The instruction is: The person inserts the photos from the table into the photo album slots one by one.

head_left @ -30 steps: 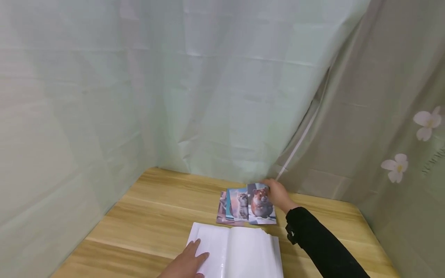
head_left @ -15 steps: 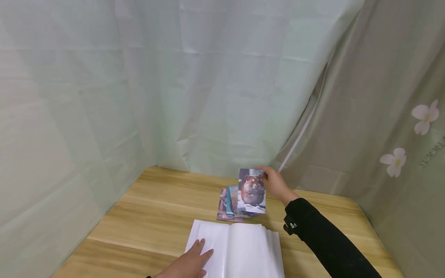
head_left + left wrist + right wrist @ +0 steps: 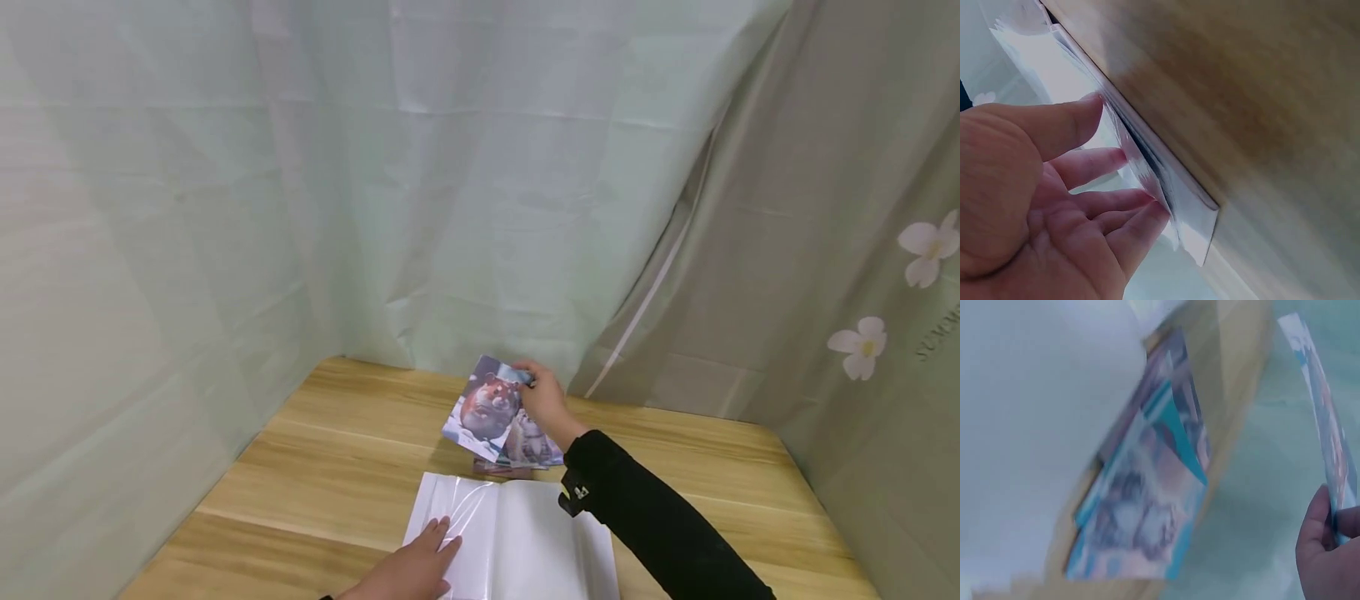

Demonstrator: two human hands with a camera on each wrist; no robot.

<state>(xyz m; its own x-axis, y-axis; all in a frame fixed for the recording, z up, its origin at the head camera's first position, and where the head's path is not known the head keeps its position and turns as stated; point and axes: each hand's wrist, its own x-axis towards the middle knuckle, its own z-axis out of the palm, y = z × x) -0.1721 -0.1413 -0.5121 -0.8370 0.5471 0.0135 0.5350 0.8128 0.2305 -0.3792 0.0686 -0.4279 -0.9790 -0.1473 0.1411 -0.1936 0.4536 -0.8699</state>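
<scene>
My right hand [image 3: 551, 407] pinches a picture card with a hamster [image 3: 483, 410] by its upper right corner. The card is tilted to the left and overlaps the pile of picture cards [image 3: 534, 443]. Seen by the right wrist, the held card [image 3: 1329, 431] is nearly edge-on, apart from the fanned pile [image 3: 1138, 519], which has a kitten on top. An album with white pages and clear sleeves [image 3: 536, 542] lies open in front. My left hand [image 3: 412, 567] rests on its left page, fingers spread; in the left wrist view its fingertips touch the page edges [image 3: 1169, 215].
The wooden table [image 3: 322, 467] carries everything and is bounded by a pale curtain [image 3: 487, 208] behind and on the left. A greyer curtain with white flowers [image 3: 858, 346] hangs on the right.
My right hand has lifted the hamster card off the pile and carried it left, tilting it. More of the kitten card now shows to its right. My left hand has stayed on the album.
</scene>
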